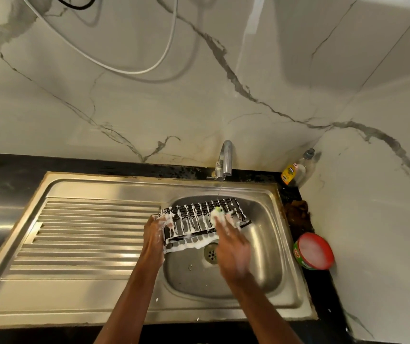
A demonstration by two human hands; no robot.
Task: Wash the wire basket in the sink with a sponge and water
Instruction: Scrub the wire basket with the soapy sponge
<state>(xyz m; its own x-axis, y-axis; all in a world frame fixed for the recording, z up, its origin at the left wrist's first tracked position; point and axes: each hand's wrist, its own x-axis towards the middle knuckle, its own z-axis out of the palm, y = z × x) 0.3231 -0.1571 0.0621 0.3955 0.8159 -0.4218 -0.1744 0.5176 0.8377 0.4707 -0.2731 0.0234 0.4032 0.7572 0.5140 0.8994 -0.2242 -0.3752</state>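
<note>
In the sink bowl (pixel 268 264), at about five o'clock from the tap (pixel 225 157), the black wire basket (pixel 199 222) is tilted up on edge over the drain (pixel 211 253), coated in white foam that drips off its lower rim. The head view shows the left hand (pixel 155 230) at the basket's nine o'clock end, fingers curled round the frame and holding it steady. The right hand (pixel 231 249) sits at the basket's four o'clock; its fingertips press a foamy sponge (pixel 217 211), with a trace of yellow-green showing, against the upper wires. The hand is motion-blurred, so how tightly its fingers close on the sponge cannot be told for certain, though they seem to pinch it. A thin stream runs from the tap and lands at the basket's twelve o'clock edge.

The step in hand looks like the scrubbing itself. To do it well, I would judge the sponge should travel along the wires, not across them, so it reaches the crossings where grime collects, while the left hand turns the basket to present each face. Soap makes the frame slippery, so the holding grip should stay firm.

At three o'clock from the bowl stands a red-rimmed soap tub (pixel 313 251); a yellow-labelled bottle (pixel 289 173) stands at the corner, near one o'clock.
</note>
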